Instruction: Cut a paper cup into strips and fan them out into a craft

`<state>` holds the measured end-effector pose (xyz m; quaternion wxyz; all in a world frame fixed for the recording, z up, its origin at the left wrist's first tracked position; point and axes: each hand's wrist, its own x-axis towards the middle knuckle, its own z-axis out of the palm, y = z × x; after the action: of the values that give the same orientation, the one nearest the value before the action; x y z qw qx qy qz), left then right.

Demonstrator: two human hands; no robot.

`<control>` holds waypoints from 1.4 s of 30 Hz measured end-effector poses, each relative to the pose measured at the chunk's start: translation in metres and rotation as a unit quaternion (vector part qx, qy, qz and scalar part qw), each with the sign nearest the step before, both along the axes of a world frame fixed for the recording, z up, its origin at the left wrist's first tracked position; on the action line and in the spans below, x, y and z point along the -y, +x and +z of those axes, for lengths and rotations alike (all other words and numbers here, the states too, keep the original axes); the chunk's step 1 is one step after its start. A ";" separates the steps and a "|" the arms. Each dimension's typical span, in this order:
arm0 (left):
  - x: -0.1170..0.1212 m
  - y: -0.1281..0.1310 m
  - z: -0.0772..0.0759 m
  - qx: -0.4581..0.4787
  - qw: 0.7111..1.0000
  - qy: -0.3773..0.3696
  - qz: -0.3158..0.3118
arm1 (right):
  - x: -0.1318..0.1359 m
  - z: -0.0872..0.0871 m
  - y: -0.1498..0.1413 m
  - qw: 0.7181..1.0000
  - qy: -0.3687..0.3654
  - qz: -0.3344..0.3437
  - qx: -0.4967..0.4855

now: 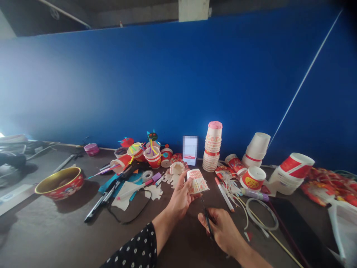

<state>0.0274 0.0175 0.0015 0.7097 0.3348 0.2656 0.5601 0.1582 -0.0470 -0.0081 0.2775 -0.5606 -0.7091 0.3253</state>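
My left hand (181, 197) pinches a cut piece of a red-patterned paper cup (197, 181) in its fingertips, raised above the dark tabletop. My right hand (220, 227) is closed around a pair of black scissors (208, 220). Their thin blades point up toward the lower edge of the paper piece and look slightly apart from it. The scissors' finger loops are mostly hidden inside my right hand. A black sleeve with white dots (136, 247) covers my left forearm.
Around my hands lie paper scraps, pens, a tape roll (147, 176), and a glue stick (255, 194). Decorated cups (152, 157) stand behind them. Stacked paper cups (212, 146) rise at the back, a red-and-gold bowl (59, 183) sits left, and a blue wall (178, 82) stands behind.
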 end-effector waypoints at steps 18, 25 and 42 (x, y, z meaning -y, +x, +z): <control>-0.001 0.000 0.001 -0.005 1.000 -0.003 0.004 | -0.001 -0.005 0.001 1.000 -0.006 -0.012 -0.021; -0.002 0.000 -0.001 -0.003 1.000 -0.002 0.009 | -0.001 -0.007 0.002 0.999 -0.001 -0.018 -0.034; -0.003 0.001 -0.001 0.004 1.000 0.006 0.015 | 0.000 -0.010 0.001 0.998 -0.011 -0.023 -0.054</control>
<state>0.0281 0.0204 0.0000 0.7002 0.3328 0.2648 0.5735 0.1593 -0.0469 -0.0185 0.3168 -0.5614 -0.6765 0.3560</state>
